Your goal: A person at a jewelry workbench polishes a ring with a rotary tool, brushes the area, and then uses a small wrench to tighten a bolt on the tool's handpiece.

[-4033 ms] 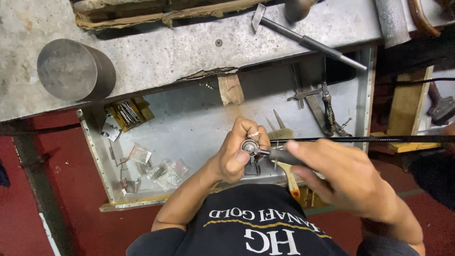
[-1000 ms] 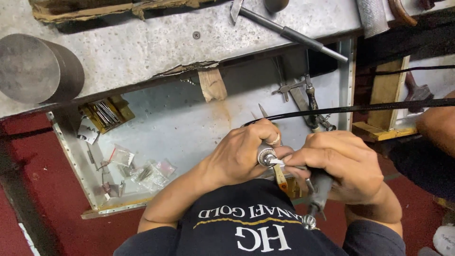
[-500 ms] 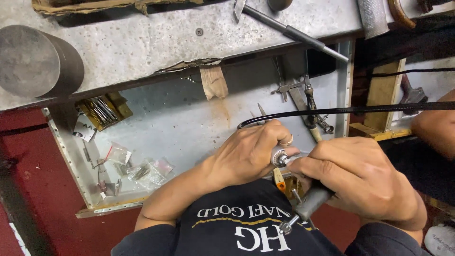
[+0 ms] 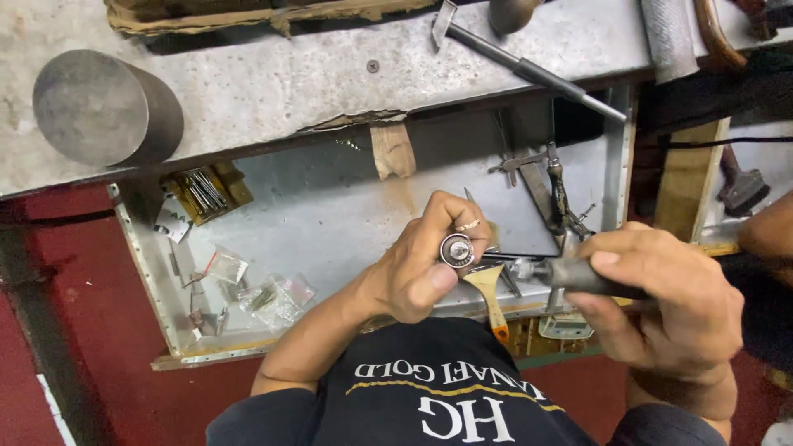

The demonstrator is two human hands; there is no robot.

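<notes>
Lighting's pretty even on my feed, soft and from overhead, no hard glare. The metal drawer tray [image 4: 330, 206] reflects a dull sheen near its back edge. Deep shadow sits under the concrete worktop [image 4: 289, 66] along its front edge. My right hand [image 4: 661, 306] looks slightly soft; frame corners bend a bit.

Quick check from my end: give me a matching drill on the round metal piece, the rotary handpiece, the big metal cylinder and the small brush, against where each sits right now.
Things:
1. round metal piece
2. rotary handpiece
3. metal cylinder
4. small brush

Places:
A. upright on the bench top, far left
B. gripped in the right hand
C. pinched in the left hand
D. lying at the tray's front edge, below the hands

Pairs: 1-C, 2-B, 3-A, 4-D
</notes>
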